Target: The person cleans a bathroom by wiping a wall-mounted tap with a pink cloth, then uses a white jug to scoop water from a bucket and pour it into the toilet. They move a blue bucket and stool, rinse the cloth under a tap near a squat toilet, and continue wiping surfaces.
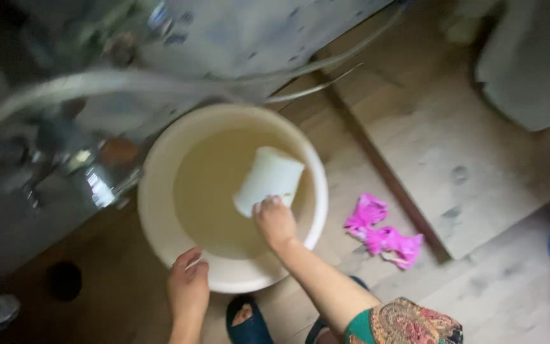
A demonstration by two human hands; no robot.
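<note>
The right hand (275,222) grips a white cup (268,180) over the cloudy water. The left hand (188,283) clasps the basin (160,191) rim. Best keep the basin steady and the cup low, to avoid splashing.

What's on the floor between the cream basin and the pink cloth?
Nothing: in the head view, the stretch of wooden floor between the cream basin and the pink cloth is bare.

Hoses (160,83) crowd behind the basin (160,223); floor rightward lies open.
</note>
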